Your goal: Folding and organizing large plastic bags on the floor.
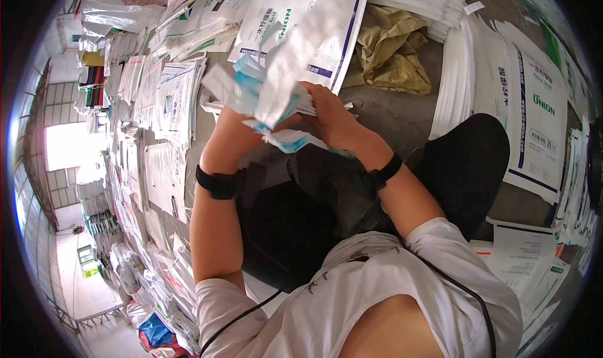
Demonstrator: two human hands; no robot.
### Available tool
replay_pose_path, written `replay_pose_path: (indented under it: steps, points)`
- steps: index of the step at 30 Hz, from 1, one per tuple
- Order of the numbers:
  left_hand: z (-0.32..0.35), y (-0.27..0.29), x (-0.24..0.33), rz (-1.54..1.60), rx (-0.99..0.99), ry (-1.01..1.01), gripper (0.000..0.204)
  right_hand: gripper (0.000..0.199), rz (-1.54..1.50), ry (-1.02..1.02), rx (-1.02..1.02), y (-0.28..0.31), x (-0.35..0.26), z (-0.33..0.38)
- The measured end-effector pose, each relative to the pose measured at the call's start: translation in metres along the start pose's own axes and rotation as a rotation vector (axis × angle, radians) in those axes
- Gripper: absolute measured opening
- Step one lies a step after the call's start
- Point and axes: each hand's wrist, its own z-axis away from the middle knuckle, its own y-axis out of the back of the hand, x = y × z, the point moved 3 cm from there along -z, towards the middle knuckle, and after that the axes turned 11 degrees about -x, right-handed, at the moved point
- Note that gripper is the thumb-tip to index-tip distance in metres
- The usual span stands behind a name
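In front of my knees I hold a crumpled bundle of white and light-blue plastic sacking (281, 91), partly smeared by motion. My right hand (326, 116) is closed round its right side, where several thin white layers show beside the fingers. On the left side, my left hand (237, 130) grips the bundle, its fingers mostly hidden behind the sacking. A loose blue-and-white flap (294, 141) hangs down between my wrists. Just beyond the bundle lies a large flat white sack (342, 19) with green and dark blue print.
A crumpled olive-yellow plastic bag (396, 53) lies on the grey floor (377, 110) beyond my right hand. Piles of flat white sacks (534, 107) stand to the right, beside my knee (468, 163). More stacked sacks (176, 100) line the left side.
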Motion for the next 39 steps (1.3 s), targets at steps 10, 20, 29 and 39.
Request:
replay_pose_path:
  steps: [10, 20, 29, 39]
  points:
    - [-0.006, 0.009, -0.033, -0.334, 0.061, 0.013, 0.056, 0.054, -0.441, -0.092, 0.211, 0.022, -0.007, 0.015]
    - [-0.011, 0.018, -0.030, -0.188, 0.070, 0.197, 0.052, 0.068, -0.020, -0.171, -0.540, 0.028, -0.050, 0.038]
    - [-0.008, 0.026, -0.033, -0.258, 0.212, 0.125, 0.029, 0.064, 0.154, -0.128, -0.650, 0.017, -0.073, 0.041]
    - [-0.004, 0.026, -0.023, -0.293, -0.050, 0.184, 0.023, 0.022, 0.480, 0.123, 0.187, 0.005, -0.032, -0.003]
